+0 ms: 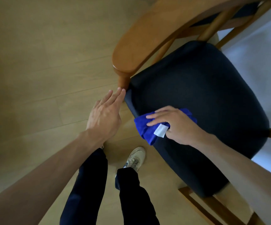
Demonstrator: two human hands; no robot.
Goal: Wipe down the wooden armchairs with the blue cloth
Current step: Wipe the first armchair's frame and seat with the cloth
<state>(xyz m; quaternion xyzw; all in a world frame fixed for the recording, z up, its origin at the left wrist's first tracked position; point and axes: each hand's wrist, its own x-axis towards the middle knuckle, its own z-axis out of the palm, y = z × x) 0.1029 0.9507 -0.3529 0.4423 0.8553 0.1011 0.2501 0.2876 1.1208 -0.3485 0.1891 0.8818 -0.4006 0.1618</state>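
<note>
The blue cloth point(145, 127) lies bunched on the front left corner of the armchair's dark seat cushion point(201, 101), partly hanging over the cushion's edge, with a white label point(160, 130) showing on its near side. The right hand point(172, 124) rests on top of it, fingers laid over the cloth and thumb tucked against its near edge, holding it against the cushion. The wooden armchair point(147, 41) fills the upper right of the view; its broad rounded armrest runs above the cushion, and the armrest's front post drops down beside the cushion's corner. The left hand point(104, 116) is released, fingers straight and together, reaching toward that post; the fingertips point(121, 91) sit just beside its lower end, and contact cannot be told. Below the hands, the person's dark trouser legs point(131, 192) and one pale sneaker point(135, 157) stand on the light wooden floor point(34, 62), close to the chair's front. A pale rug or mat point(261, 46) shows beyond the chair.
</note>
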